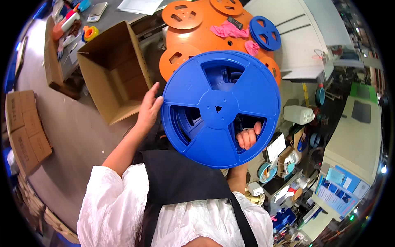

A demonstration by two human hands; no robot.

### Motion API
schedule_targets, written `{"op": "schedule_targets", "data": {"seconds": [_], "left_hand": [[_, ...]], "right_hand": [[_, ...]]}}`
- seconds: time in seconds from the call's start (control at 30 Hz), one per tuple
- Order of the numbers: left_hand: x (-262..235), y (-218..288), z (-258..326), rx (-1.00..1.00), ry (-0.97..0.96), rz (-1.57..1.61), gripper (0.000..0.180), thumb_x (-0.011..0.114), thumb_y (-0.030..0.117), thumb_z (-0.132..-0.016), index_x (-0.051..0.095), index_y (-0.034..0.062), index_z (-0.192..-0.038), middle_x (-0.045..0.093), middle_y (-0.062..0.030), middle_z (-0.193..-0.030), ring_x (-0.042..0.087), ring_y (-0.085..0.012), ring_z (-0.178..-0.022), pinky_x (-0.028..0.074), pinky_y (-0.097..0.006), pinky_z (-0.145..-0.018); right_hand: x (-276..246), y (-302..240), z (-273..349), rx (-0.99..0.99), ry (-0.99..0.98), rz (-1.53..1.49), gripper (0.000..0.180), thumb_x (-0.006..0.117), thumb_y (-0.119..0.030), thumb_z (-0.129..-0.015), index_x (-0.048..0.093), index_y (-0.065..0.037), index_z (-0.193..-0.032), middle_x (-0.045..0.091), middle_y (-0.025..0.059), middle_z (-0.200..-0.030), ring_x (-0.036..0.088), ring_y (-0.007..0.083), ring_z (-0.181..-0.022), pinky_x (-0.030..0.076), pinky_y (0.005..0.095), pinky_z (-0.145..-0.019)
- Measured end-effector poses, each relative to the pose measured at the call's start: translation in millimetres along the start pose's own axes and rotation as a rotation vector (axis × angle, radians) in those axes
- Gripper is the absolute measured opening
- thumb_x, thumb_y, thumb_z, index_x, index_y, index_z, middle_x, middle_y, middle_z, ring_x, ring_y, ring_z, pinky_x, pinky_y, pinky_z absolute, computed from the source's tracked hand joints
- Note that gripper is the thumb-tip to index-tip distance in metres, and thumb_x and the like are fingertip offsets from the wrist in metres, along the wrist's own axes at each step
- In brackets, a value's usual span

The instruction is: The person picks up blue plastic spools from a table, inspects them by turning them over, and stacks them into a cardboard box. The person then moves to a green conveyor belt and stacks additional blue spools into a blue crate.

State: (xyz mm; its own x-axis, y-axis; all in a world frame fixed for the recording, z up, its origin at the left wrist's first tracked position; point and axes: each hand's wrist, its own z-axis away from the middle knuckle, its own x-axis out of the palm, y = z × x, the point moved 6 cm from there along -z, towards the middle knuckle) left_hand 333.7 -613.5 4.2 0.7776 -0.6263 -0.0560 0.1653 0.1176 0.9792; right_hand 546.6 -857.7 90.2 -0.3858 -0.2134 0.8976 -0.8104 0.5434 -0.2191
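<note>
The right hand (248,138) is hooked into the lower right opening of a large blue reel (226,101), its fingers curled close together on the reel; the rest of the hand is hidden behind it. The left hand (149,108) stands at the reel's left rim, fingers extended and parted, though I cannot tell whether they touch it. The reel is held up facing the camera, in front of the person's black apron (181,177), and further blue layers show through its openings. Beyond its upper edge is an orange round table (199,40) bearing orange reels (183,15), a smaller-looking blue reel (265,33) and a pink cloth (226,30). An open cardboard box (95,78) sits left of the table, and a white jug (298,115) stands to the right.
</note>
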Motion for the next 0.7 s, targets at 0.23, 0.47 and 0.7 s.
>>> {"op": "schedule_targets", "data": {"seconds": [0.23,0.47,0.7], "left_hand": [[45,32,4,-0.264,-0.374,0.482,0.083,0.071,0.028,-0.081,0.025,0.0038,-0.146,0.038,-0.0143,-0.141,0.036,-0.0242,-0.13,0.027,-0.037,-0.11],[35,18,-8,-0.409,-0.524,0.514,0.084,0.073,0.018,-0.078,0.025,0.0047,-0.146,0.041,-0.0137,-0.137,0.04,-0.025,-0.127,0.031,-0.037,-0.107],[6,15,-12,-0.486,-0.551,0.544,0.079,0.07,0.015,-0.079,0.028,0.0041,-0.145,0.043,-0.0121,-0.136,0.041,-0.0225,-0.124,0.032,-0.037,-0.106]], "right_hand": [[32,14,33,-0.143,-0.046,0.096,0.032,0.065,-0.023,-0.088,0.041,-0.006,-0.102,0.051,0.0035,-0.063,0.051,0.0153,-0.056,0.042,0.0289,-0.056],[47,43,42,-0.2,0.113,0.179,0.04,0.067,-0.026,-0.084,0.041,-0.007,-0.107,0.05,0.0034,-0.065,0.051,0.0165,-0.059,0.041,0.03,-0.057],[66,68,23,-0.162,0.237,0.242,0.04,0.065,-0.026,-0.082,0.041,-0.007,-0.107,0.047,0.004,-0.064,0.049,0.0179,-0.058,0.042,0.0323,-0.06]]}}
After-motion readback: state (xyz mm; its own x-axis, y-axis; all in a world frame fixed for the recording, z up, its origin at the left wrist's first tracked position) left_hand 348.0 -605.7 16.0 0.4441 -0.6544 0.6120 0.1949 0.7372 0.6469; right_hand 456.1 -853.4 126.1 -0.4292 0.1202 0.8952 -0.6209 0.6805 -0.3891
